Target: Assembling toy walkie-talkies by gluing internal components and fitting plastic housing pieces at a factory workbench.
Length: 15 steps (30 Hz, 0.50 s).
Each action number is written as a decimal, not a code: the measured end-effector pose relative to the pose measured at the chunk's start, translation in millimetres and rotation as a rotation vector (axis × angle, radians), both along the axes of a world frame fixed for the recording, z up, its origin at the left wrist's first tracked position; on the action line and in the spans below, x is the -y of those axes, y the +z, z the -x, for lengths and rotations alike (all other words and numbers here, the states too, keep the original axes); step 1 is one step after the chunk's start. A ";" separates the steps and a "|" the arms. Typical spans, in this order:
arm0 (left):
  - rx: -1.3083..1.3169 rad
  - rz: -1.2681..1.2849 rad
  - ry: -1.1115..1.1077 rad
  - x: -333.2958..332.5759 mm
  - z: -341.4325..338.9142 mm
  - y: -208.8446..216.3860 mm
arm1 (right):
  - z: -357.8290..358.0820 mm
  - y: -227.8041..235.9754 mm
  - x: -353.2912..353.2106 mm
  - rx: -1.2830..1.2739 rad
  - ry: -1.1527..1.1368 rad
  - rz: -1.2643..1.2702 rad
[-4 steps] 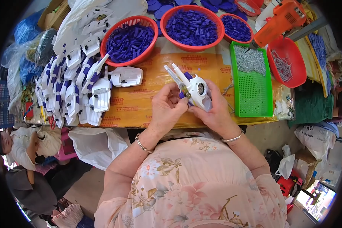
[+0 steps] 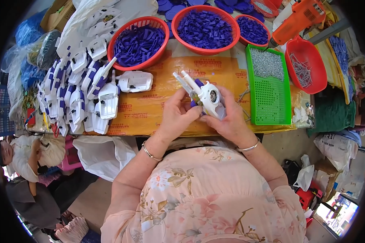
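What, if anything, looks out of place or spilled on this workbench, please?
A few thin metal pieces lie loose on the table between the right hand and the green tray; they look stray, since seemingly similar pieces sit in the red basin.

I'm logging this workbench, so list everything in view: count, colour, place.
table: 1, yellow-brown cover, centre
held part: 1, white and purple, centre
loose parts: many, white and purple, table's left
baskets: at least 4, red, table's far side
pieces: many, purple, in three baskets
tray: 1, green, table's right
metal bits: many, silver, in tray
tub: 1, red, right of tray
pins: many, grey, in tub
power tool: 1, orange, upper right
open sack: 1, white, lower left
co-worker: at least 1, white top, left edge
left hand: 1, on held part
right hand: 1, on held part
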<state>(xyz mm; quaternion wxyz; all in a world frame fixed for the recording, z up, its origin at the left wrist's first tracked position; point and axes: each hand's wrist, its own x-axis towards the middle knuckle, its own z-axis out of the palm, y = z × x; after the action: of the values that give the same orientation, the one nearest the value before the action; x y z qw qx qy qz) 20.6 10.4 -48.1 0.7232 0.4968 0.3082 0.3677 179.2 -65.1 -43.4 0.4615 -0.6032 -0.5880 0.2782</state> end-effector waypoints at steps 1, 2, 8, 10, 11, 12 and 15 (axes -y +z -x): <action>-0.033 0.008 -0.105 -5.1 4.2 -3.5 | 0.2 1.6 0.9 -0.002 0.020 0.028; -0.065 0.017 -0.210 -7.6 6.4 -5.6 | 0.0 2.1 1.6 -0.001 0.021 0.029; 0.148 0.147 -0.268 -9.3 9.8 -8.5 | -0.7 12.0 2.3 -0.059 0.076 0.053; 0.157 0.161 -0.277 -10.3 10.7 -8.7 | -2.0 15.3 2.8 0.004 0.100 0.061; 0.151 0.165 -0.281 -10.8 11.4 -9.6 | -2.7 16.3 3.6 0.005 0.100 0.061; 0.144 0.170 -0.286 -11.1 12.1 -10.0 | -3.5 17.1 4.9 0.042 0.115 0.049; 0.170 0.271 -0.304 -11.0 13.7 -4.4 | -4.7 21.2 5.9 0.115 0.128 0.023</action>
<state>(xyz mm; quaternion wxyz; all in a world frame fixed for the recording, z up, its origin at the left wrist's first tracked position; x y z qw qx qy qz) 6.9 21.4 -52.6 0.8538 0.4031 0.2144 0.2500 183.9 -71.0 -22.2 0.4013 -0.5847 -0.6477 0.2785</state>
